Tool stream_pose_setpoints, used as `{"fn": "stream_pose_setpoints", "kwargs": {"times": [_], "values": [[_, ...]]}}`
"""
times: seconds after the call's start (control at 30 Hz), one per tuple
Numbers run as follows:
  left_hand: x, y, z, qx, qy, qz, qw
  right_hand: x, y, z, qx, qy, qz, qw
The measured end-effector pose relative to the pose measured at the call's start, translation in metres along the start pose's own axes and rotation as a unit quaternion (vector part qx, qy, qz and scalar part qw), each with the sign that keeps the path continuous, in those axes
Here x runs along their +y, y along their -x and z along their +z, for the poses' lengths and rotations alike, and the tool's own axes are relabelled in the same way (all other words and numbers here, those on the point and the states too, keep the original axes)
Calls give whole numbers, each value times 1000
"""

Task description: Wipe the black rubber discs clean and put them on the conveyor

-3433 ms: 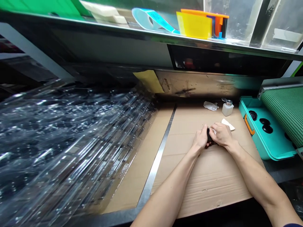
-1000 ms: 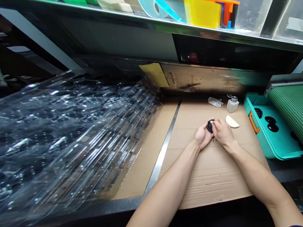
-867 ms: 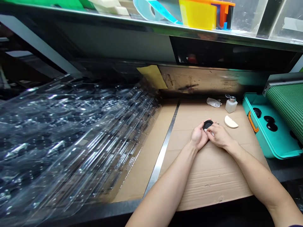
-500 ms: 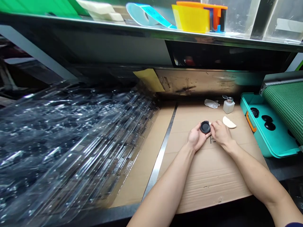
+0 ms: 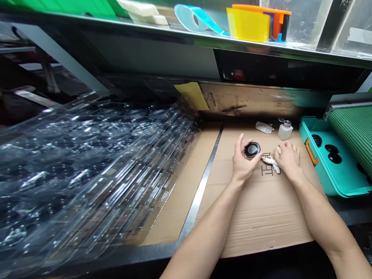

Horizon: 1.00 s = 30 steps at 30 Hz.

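My left hand (image 5: 241, 162) holds a small round black part (image 5: 252, 149) between thumb and fingers, its face turned up toward me. My right hand (image 5: 286, 157) rests on the cardboard sheet (image 5: 261, 209) just to the right, fingers curled around a crumpled white cloth (image 5: 271, 162) that trails toward the black part. The two hands are a little apart. Printed marks on the cardboard show between them.
A deep stack of clear plastic trays (image 5: 87, 166) fills the left. At the back stand a small white dispenser bottle (image 5: 284, 130) and a white wad (image 5: 264, 127). A teal tray (image 5: 331, 162) with black round parts sits right, under a green conveyor (image 5: 353, 128). A shelf (image 5: 203, 37) hangs overhead.
The hands, pressed together around the black part a second ago, have separated. The left hand has turned the part face up; the right hand has drawn right with the white cloth.
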State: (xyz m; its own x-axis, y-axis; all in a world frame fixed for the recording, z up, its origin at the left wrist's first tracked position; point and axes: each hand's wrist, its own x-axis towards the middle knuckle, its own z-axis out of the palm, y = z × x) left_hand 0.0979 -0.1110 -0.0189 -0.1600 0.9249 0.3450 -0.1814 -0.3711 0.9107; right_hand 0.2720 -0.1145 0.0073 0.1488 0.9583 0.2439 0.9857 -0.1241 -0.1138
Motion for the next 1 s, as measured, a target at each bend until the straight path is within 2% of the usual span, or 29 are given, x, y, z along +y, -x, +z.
{"fn": "stream_pose_setpoints", "kwargs": {"times": [0.07,0.13,0.27,0.4,0.53,0.63,0.73,0.83,0.93,1.0], "values": [[8,5,2,-23,-23,13,999,7,-4,2,-26,21,23,999],[15,9,3,-40,-2,-16,999,11,-6,5,-49,24,27,998],[24,11,4,-21,55,-65,996,9,-8,11,-51,28,16,998],[21,10,4,-41,22,-56,997,6,-7,13,-39,36,11,999],[12,6,1,-26,-6,-22,999,6,-7,14,-32,36,13,999],[2,1,-6,-24,-55,-52,997,6,-8,18,-25,33,14,999],[-8,-3,-14,10,-108,-96,989,5,-8,24,-12,25,14,1000],[-18,-7,-20,27,-186,-88,978,6,-9,29,0,6,19,1000],[-26,-20,-24,-28,-289,-58,955,5,-9,33,7,-14,29,999],[-31,-37,-28,-66,-353,-36,933,5,-8,35,2,-29,33,999]]}}
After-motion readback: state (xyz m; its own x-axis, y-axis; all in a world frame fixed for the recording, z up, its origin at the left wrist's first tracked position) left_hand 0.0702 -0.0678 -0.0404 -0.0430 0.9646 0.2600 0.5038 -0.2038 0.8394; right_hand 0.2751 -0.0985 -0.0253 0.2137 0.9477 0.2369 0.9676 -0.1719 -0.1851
